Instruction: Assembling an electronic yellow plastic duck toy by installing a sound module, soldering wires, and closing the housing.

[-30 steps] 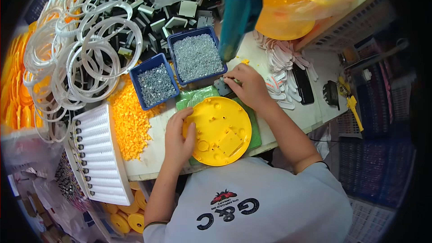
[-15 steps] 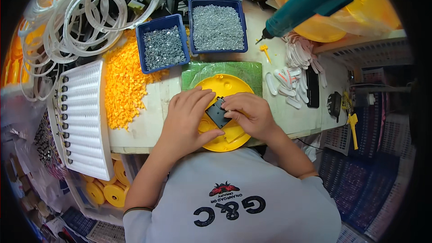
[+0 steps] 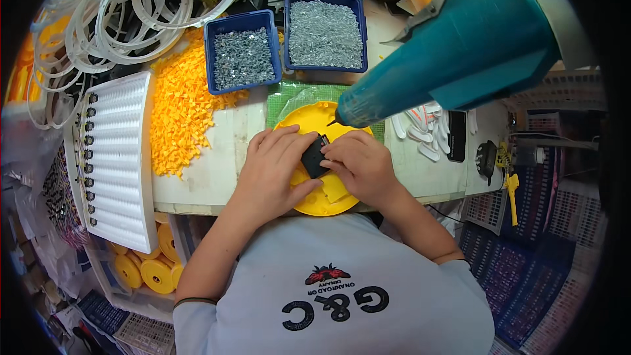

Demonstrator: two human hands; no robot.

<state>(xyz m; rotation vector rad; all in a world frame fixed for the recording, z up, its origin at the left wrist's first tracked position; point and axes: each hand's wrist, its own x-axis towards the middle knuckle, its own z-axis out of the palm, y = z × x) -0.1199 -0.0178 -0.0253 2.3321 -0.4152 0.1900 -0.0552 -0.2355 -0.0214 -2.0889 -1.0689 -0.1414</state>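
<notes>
Over on the far left, up past the yellow disc [image 3: 328,205], we've got a loose tangle of clear-white rings [image 3: 121,39]. Nearer to us, well left of the disc, there's a ridged white tray [image 3: 121,164] with small dark parts lined up down its left side, and some yellow wheels [image 3: 160,275] sit lower down, below the worktop [image 3: 204,187]. Then a big spill of little yellow bits [image 3: 176,118], also left of the disc. The smaller blue bin [image 3: 211,59], full of metal bits, is beyond the disc and to its left.

Our left grip [image 3: 268,167] is curled round the disc's left side, fingers and thumb spread apart, fingertips right by the black square box [image 3: 313,158]; we can't tell if they're pressing on it. That box is tilted a little, over the middle of the disc, and we can't see whether it's seated. Green matting [image 3: 284,97] pokes out under the disc, and the larger blue bin [image 3: 363,59] is straight beyond it.

Our right grip [image 3: 361,164] comes in over the disc's right side and has the box's right edge pinched. The teal power driver [image 3: 453,52] slants in from upper right, tip above the disc's far part. Further right of the disc we've got curved white pieces [image 3: 427,151] and a flat black slab [image 3: 457,138].
</notes>
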